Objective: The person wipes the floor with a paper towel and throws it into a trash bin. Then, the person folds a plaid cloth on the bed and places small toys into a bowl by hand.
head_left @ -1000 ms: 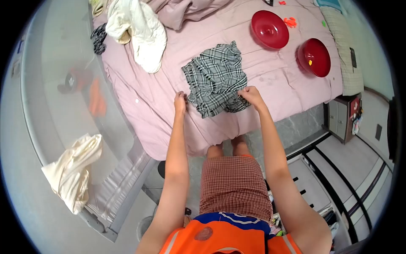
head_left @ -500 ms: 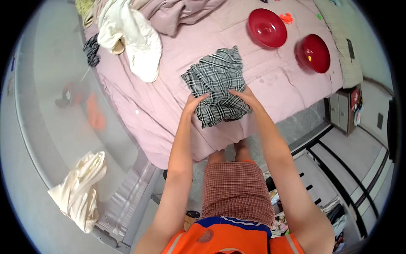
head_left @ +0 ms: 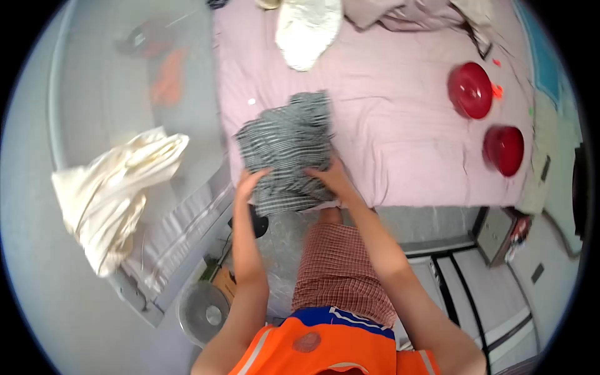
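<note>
A folded grey-and-black checked cloth [head_left: 284, 147], slightly blurred, is between my hands at the near left edge of the bed [head_left: 400, 144]. My left hand [head_left: 251, 182] grips its left side, the thumb on top and the other fingers at the side and under it. On its right side my right hand [head_left: 332, 177] has hold of it in the same way. The fingers beneath the cloth are hidden.
Two red bowls [head_left: 473, 90] [head_left: 505, 150] are on the bed's right side. A white cloth [head_left: 307, 31] and a mauve blanket [head_left: 406, 14] lie at the back. Cream fabric [head_left: 115, 194] hangs at left, above a grey bin [head_left: 203, 312].
Both hands have closed on the checked cloth's sides and moved it left, toward the bed's near left corner. The view has turned, so the bowls and white cloth appear further right.
</note>
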Demonstrator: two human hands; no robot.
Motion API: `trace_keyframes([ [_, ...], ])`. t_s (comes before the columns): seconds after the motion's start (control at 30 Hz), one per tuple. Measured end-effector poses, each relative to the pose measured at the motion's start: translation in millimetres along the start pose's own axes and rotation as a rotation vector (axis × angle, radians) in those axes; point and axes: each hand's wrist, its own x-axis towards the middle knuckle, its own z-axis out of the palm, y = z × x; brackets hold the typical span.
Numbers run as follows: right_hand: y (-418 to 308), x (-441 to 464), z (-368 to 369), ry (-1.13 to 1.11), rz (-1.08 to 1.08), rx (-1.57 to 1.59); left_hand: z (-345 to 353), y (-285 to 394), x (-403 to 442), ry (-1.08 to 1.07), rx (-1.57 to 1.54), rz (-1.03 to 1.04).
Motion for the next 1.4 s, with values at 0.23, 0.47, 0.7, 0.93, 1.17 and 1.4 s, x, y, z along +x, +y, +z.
trace_keyframes([
  [0.23, 67, 40, 96, 0.066, 0.013, -0.238, -88, -76, 65, 0.159, 0.219, 0.038],
  [0.47, 54, 43, 97, -0.119, 0.06, -0.24, -43, -23, 66, 0.766, 0.851, 0.316],
  [0.7, 77, 26, 104, -0.028, 0.002, -0.216, -22, 41, 144, 0.546, 0.782, 0.743],
  [0.93, 97, -5, 105, 0.08, -0.119, -0.43, -73, 47, 196, 0.058, 0.924, 0.196],
  [1.17, 91, 12, 108, 0.042, -0.005, -0.33, -67, 41, 156, 0.312, 0.747, 0.626],
  [1.4, 46, 45, 99, -0.115, -0.044, -0.444, 24, -20, 98, 0.574, 0.73, 0.815],
])
